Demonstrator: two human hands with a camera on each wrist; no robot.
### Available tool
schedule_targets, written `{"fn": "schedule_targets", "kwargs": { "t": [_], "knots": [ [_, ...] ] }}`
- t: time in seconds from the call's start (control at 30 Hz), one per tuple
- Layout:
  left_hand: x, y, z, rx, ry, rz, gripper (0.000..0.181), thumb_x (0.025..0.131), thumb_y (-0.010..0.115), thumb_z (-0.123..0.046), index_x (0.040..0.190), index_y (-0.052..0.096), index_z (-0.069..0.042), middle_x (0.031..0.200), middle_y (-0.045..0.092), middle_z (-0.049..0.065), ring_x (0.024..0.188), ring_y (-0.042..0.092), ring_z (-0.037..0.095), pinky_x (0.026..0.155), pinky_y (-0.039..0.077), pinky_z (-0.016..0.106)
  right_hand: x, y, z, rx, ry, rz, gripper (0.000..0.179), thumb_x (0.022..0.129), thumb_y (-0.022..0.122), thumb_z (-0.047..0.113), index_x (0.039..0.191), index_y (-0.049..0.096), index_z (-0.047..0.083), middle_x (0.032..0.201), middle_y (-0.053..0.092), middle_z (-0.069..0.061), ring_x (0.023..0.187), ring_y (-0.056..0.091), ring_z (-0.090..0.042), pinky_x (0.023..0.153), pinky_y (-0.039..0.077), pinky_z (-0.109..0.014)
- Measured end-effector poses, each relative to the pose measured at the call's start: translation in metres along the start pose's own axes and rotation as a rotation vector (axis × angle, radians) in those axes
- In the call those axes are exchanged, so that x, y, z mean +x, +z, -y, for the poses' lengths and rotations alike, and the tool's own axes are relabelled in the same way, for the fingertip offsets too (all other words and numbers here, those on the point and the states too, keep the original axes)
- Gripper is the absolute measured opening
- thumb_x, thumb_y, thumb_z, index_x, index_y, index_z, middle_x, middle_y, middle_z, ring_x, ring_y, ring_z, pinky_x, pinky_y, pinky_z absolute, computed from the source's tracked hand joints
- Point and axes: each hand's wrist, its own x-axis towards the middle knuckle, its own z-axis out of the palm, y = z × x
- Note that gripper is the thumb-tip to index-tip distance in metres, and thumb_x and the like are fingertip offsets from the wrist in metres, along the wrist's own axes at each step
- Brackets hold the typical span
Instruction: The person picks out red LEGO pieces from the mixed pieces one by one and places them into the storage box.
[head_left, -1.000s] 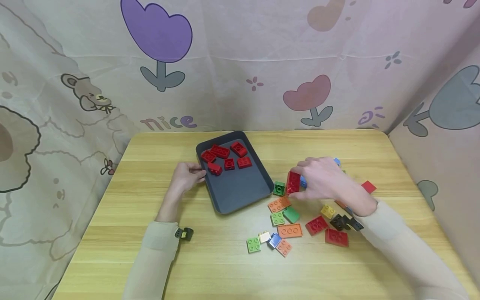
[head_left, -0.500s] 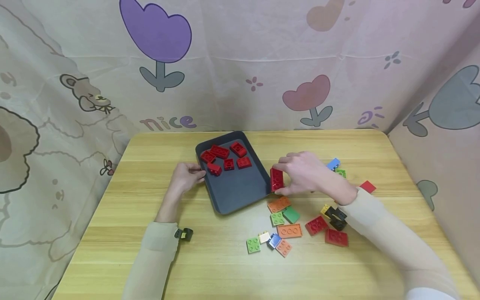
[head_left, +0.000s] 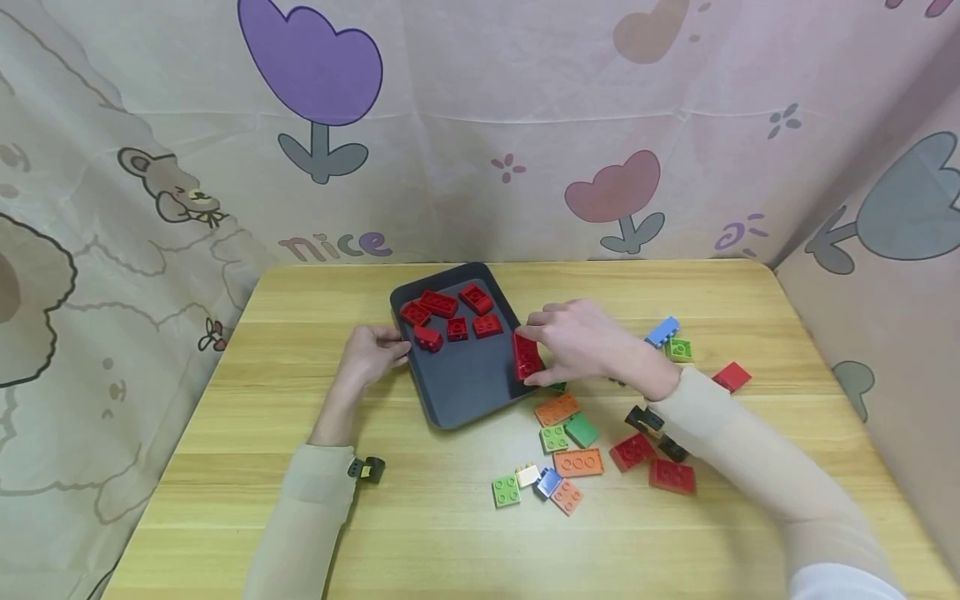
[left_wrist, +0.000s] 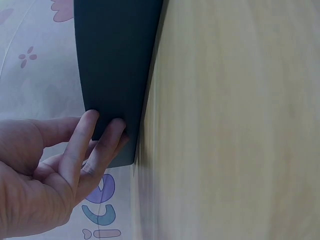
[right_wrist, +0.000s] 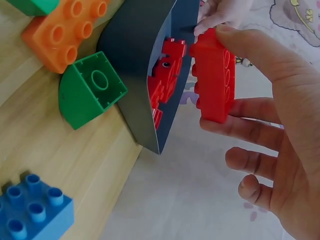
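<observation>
evidently for steadiness, the left hand [head_left: 373, 348], fingers loosely curled, seems to hold the left edge of the tray [head_left: 465, 379]. small red bricks [head_left: 457, 328] lie loose in the tray's far half, perhaps bunched there to leave room nearer. over the tray's right edge is a long red brick [head_left: 527, 357], pinched end to end by the right hand [head_left: 577, 337], thumb opposite fingers, probably keeping its sides free. right of the tray sit mixed-colour bricks [head_left: 557, 409]; beyond them, three red pieces [head_left: 672, 476].

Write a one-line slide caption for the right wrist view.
The right hand holds a red brick above the dark tray, where more red bricks lie; a blue brick sits outside.
</observation>
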Motion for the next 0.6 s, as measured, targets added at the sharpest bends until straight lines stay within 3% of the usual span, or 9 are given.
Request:
{"fn": "schedule_targets", "kwargs": {
  "t": [0.4, 0.6],
  "knots": [
    [0.000, -0.001, 0.001, 0.015, -0.009, 0.001, 0.037, 0.102, 0.067, -0.002, 0.134, 0.062, 0.016, 0.128, 0.068, 0.034, 0.088, 0.074, 0.012, 0.082, 0.068, 0.022, 0.030, 0.005, 0.002, -0.004, -0.032, -0.003, 0.071, 0.078, 0.083, 0.067, 0.125, 0.078, 0.014, 0.092, 0.074, 0.000, 0.074, 0.065, -0.016, 0.047, 0.041, -0.023],
    [0.000, -0.001, 0.000, 0.007, -0.008, 0.006, 0.039, 0.102, 0.066, -0.002, 0.135, 0.060, 0.017, 0.130, 0.067, 0.035, 0.091, 0.075, 0.014, 0.078, 0.067, 0.017, 0.047, 0.006, 0.003, 0.023, -0.024, 0.047, 0.071, 0.080, 0.083, 0.065, 0.131, 0.075, 0.015, 0.109, 0.079, -0.003, 0.081, 0.069, -0.019, 0.048, 0.042, -0.023]
  ]
}}
